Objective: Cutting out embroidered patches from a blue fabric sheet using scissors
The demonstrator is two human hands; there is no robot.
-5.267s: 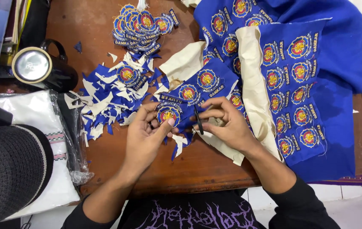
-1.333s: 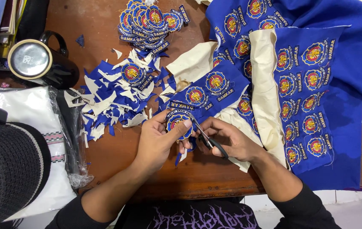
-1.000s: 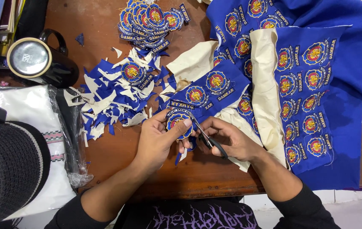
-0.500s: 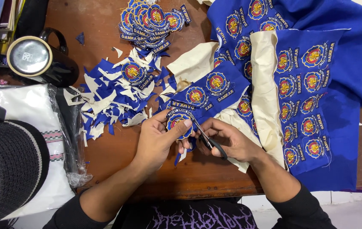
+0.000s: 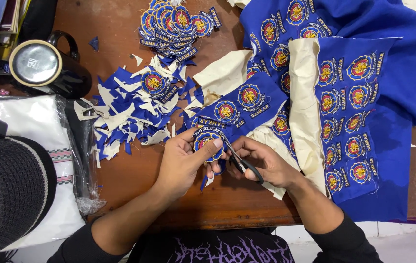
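My left hand (image 5: 181, 163) pinches a round blue embroidered patch (image 5: 206, 141) at the edge of a strip of blue cloth. My right hand (image 5: 264, 163) grips small black-handled scissors (image 5: 239, 160), their blades at the patch's right side. The strip (image 5: 244, 104) carries several more round patches and runs up to a large blue sheet of patches (image 5: 354, 97) with cream backing (image 5: 305, 107) folded over it.
Blue and cream offcuts (image 5: 130, 112) litter the brown wooden table (image 5: 120, 29). A stack of cut patches (image 5: 174, 24) lies at the top. A black mug (image 5: 42, 65) stands at the left, above a plastic-wrapped white cloth (image 5: 27, 126) and a dark hat (image 5: 8, 190).
The hands have stayed in one spot over the last second; the scissors have shifted slightly along the patch's edge. Compared with five seconds ago, the patch has been turned in my left hand.
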